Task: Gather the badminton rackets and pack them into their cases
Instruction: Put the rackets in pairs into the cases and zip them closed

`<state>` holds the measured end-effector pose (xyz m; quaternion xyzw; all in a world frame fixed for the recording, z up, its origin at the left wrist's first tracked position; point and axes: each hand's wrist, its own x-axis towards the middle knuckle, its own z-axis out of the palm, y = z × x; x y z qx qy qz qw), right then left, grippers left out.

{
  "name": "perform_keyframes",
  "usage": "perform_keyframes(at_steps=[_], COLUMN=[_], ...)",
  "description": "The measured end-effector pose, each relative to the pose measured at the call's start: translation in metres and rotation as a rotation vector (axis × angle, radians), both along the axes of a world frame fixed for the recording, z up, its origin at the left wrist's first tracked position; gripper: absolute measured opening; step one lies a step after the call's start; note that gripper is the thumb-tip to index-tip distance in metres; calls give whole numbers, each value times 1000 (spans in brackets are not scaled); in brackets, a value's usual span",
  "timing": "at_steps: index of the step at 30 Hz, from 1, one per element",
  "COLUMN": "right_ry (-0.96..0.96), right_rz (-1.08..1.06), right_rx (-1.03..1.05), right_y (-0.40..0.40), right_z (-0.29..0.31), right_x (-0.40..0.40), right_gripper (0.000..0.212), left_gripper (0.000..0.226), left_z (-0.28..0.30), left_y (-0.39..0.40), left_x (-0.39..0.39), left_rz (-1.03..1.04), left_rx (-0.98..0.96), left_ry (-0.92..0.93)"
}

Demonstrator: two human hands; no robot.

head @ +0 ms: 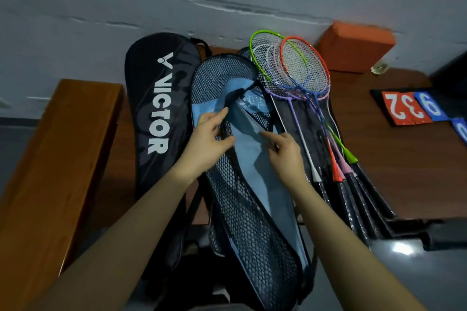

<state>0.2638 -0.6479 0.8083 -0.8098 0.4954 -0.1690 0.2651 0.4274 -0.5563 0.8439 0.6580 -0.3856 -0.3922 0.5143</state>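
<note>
While both forearms reach up from the bottom of the frame, the person works at the blue mesh case, which lies lengthwise through the centre. The left hand pinches the dark zipped edge of its flap between thumb and curled fingers, and the right hand rests on the blue lining with fingers loosely bent; whether it grips cloth cannot be told. The step in hand looks like opening this case to receive rackets, and none appears to be inside yet.

Just right of the case, the badminton rackets lie bunched on a dark surface, their heads overlapping toward the upper middle and their handles fanned toward the lower right. Left of the case lies a black VICTOR case, apparently closed. A wooden bench runs along the left edge. Farther off, a score flip board sits at the right edge and an orange block rests against the wall.

The next move probably calls for spreading the flap wide with the left hand, freeing the right to lift a racket by its handle and slide it in head first.
</note>
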Motion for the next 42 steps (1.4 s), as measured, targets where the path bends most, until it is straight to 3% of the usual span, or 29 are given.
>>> perform_keyframes(at_steps=[4,9,13,19,22,26,29,33,42], right_ry=[26,-141,-224,-102,67,185,130,-44,-35], right_rz=[-10,69,1,-181,-143,-67,-106,-132,-64], right_rx=[11,146,125,93,110,-22,-55,-138,-36], right_y=[-20,-52,-86,-135,-138,-134,-133,-132,-174], right_z=[-10,-15,-20,-37,-44,-57,-62,-56,-55], right_x=[-26,-64,-104,-166,-168,-157,-152,-160,-180], right_gripper=[43,39,34,26,27,20,12,21,26], left_gripper=[64,66,67,66,65,66,66,65,61], left_z=[-4,-19,-31,-39,-36,-35,-38,-44,-51], left_y=[-21,-58,-81,-98,-102,-107,-107,-109,-122], left_x=[-24,-65,-101,-137,-143,-144,-140,-136,-135], left_rz=[-7,17,63,230,271,285,276,256,210], left_rx=[-6,66,115,96,107,139,157,145,72], left_ry=[-14,-122,-203,-256,-265,-263,-262,-302,-304])
